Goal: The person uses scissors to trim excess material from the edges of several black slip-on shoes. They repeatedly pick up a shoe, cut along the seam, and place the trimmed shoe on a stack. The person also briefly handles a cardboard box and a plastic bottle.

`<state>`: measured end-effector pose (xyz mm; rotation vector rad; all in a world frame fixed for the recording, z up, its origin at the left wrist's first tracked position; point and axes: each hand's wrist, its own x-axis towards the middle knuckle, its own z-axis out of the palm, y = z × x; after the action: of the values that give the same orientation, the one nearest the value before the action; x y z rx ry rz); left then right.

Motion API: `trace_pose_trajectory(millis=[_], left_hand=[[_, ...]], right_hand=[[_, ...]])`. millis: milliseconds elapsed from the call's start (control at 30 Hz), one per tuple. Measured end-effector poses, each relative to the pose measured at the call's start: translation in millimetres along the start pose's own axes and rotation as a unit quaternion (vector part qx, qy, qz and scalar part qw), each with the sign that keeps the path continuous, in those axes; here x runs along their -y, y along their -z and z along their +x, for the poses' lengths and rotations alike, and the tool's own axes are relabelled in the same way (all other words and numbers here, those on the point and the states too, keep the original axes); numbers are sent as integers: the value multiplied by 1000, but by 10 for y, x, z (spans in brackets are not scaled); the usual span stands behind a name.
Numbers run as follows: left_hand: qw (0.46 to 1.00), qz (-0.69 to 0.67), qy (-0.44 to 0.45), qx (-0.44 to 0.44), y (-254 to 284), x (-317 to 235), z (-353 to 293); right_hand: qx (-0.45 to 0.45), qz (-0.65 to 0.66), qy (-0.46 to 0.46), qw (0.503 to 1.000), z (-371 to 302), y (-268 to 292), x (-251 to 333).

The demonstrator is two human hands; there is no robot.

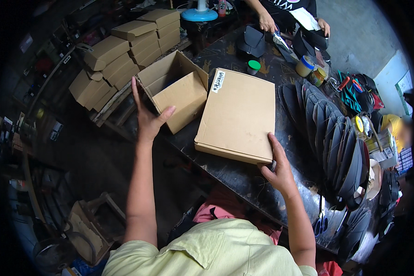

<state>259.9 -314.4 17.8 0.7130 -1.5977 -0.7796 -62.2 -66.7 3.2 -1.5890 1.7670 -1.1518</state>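
Note:
A flat, closed cardboard box (239, 115) with a white label at its far left corner lies on the dark table. My right hand (280, 170) holds its near right corner, thumb at the near edge and fingers along the right side. Left of it stands a taller cardboard box (184, 101) with its top open and part of its inside visible. My left hand (149, 119) is against that box's near left corner, its fingers stretched up the left side and its thumb spread over the near side.
Cardboard boxes (119, 60) are stacked at the far left. Dark curved pieces (326, 133) stand in a row at right, near scissors (322, 218). A green-lidded jar (253, 67) sits behind the flat box. Across the table (207, 161), another person's hand (267, 22) holds scissors.

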Motion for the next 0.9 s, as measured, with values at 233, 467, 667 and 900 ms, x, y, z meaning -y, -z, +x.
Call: trace_pose_trajectory(millis=[233, 467, 667, 900], left_hand=[[999, 19, -12, 41, 140, -72, -67], [992, 105, -6, 72, 229, 57, -68], [992, 110, -12, 66, 163, 228, -89], [991, 122, -30, 47, 156, 335, -152]], right_hand=[[4, -97, 21, 995, 5, 36, 27], [-51, -44, -39, 997, 76, 99, -92], [-49, -3, -87, 995, 56, 117, -80], [-52, -29, -45, 997, 43, 82, -92]])
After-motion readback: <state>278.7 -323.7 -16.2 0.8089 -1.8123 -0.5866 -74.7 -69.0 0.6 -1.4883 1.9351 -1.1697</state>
